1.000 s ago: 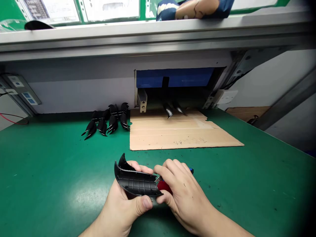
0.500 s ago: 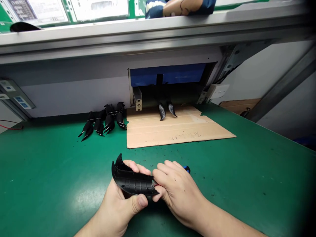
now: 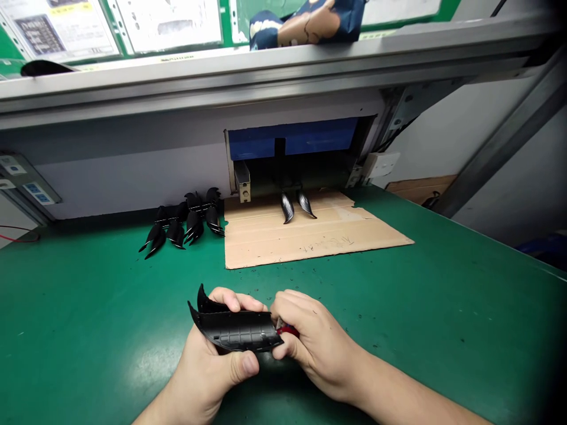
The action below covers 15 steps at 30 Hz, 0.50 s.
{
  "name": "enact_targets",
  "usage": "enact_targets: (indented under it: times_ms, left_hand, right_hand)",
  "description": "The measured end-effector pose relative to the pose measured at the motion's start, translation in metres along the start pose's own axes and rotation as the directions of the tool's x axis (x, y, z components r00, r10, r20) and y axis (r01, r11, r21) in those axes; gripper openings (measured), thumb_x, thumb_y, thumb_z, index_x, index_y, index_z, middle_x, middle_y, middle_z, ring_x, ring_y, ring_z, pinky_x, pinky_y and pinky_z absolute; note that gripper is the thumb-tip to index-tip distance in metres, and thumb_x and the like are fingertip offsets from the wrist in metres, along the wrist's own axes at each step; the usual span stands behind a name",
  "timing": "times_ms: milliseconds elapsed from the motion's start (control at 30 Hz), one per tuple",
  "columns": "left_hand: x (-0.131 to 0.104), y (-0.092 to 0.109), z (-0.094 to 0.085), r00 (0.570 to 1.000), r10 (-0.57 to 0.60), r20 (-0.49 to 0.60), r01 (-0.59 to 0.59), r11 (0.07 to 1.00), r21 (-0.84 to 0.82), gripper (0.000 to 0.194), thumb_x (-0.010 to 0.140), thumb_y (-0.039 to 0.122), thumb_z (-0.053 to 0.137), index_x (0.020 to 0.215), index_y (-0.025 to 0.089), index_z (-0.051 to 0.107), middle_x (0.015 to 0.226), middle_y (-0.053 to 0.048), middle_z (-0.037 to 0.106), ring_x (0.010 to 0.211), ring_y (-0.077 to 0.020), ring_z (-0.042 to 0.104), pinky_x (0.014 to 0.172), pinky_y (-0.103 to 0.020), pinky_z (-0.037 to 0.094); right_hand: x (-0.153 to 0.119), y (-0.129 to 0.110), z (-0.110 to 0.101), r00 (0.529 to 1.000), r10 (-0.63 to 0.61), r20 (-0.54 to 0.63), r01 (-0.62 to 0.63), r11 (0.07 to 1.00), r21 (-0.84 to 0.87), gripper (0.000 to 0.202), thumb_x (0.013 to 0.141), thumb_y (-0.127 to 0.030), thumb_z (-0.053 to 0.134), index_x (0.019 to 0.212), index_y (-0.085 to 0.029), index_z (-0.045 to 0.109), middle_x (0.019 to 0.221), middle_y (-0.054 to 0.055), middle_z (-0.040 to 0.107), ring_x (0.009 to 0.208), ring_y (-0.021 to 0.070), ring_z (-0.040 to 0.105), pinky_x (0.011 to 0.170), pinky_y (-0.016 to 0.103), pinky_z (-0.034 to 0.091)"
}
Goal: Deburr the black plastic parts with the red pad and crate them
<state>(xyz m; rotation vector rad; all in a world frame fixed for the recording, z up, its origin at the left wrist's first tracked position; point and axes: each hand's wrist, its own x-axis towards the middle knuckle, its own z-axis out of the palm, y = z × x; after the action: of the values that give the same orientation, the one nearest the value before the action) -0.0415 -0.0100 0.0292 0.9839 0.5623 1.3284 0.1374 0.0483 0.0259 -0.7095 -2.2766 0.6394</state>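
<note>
Nearer me than the cardboard sheet [image 3: 310, 236], I see my left hand [image 3: 212, 366] pinching the curved black shell [image 3: 239, 330] between thumb and fingers. My right hand [image 3: 319, 342] grips a red-handled tool [image 3: 287, 329] against its end.

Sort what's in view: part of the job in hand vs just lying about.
In the job:
- black shell, in left hand
- red tool, in right hand
- probably black parts at back: similar colour, curved shape

Lying about, it seems:
- pouch on shelf
- red wire

Unclear: striped pieces over cardboard
</note>
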Motion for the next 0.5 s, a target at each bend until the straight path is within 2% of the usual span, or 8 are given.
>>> enact_targets:
  times_ms: [167, 300, 400, 467, 500]
  left_hand:
    - [0.001, -0.002, 0.011, 1.0, 0.008, -0.027, -0.013, 0.986, -0.169, 0.044, 0.07, 0.02, 0.081, 0.095, 0.025, 0.046, 0.102, -0.001, 0.056, 0.101, -0.0188, 0.058, 0.088, -0.03, 0.047]
    - [0.0, -0.002, 0.014, 0.999, 0.006, -0.05, -0.015, 0.983, -0.182, 0.043, 0.069, 0.02, 0.082, 0.093, 0.025, 0.047, 0.101, -0.001, 0.057, 0.099, -0.0194, 0.059, 0.086, -0.03, 0.049]
    - [-0.001, 0.0, 0.012, 0.999, -0.009, -0.047, 0.002, 0.991, -0.136, 0.043, 0.069, 0.02, 0.083, 0.093, 0.025, 0.047, 0.101, 0.0, 0.057, 0.101, -0.0188, 0.057, 0.088, -0.031, 0.048]
    - [-0.001, 0.002, 0.01, 0.997, -0.023, -0.075, 0.013, 0.991, -0.13, 0.045, 0.067, 0.02, 0.084, 0.093, 0.025, 0.047, 0.101, -0.001, 0.057, 0.102, -0.0194, 0.057, 0.088, -0.031, 0.047]
    - [-0.001, 0.002, 0.01, 0.994, -0.029, -0.103, 0.014, 0.99, -0.141, 0.047, 0.065, 0.019, 0.084, 0.093, 0.025, 0.047, 0.101, -0.001, 0.057, 0.102, -0.0198, 0.057, 0.088, -0.03, 0.047]
  right_hand:
    - [0.0, -0.011, 0.003, 0.993, 0.084, -0.084, -0.081, 0.996, 0.037, 0.075, 0.085, -0.083, 0.012, 0.087, -0.019, 0.051, 0.08, 0.003, 0.048, 0.071, 0.0204, 0.042, 0.065, 0.031, 0.033]
    - [-0.001, -0.013, 0.006, 0.991, 0.082, -0.106, -0.079, 0.996, 0.034, 0.072, 0.087, -0.082, 0.012, 0.073, -0.019, 0.044, 0.072, 0.001, 0.044, 0.065, 0.0186, 0.038, 0.061, 0.029, 0.03]
    - [0.0, -0.007, 0.0, 1.0, 0.004, 0.009, -0.005, 0.993, 0.116, 0.065, 0.093, -0.076, 0.018, 0.066, -0.019, 0.034, 0.064, -0.002, 0.038, 0.059, 0.0152, 0.036, 0.057, 0.027, 0.028]
    - [0.002, -0.003, -0.007, 0.989, -0.072, 0.13, 0.045, 0.977, 0.206, 0.064, 0.095, -0.073, 0.018, 0.066, -0.019, 0.033, 0.06, -0.004, 0.035, 0.055, 0.0134, 0.036, 0.056, 0.026, 0.029]
    - [0.003, -0.001, -0.01, 0.984, -0.094, 0.153, 0.057, 0.971, 0.23, 0.064, 0.096, -0.072, 0.017, 0.066, -0.019, 0.034, 0.06, -0.004, 0.036, 0.055, 0.0132, 0.037, 0.056, 0.025, 0.029]
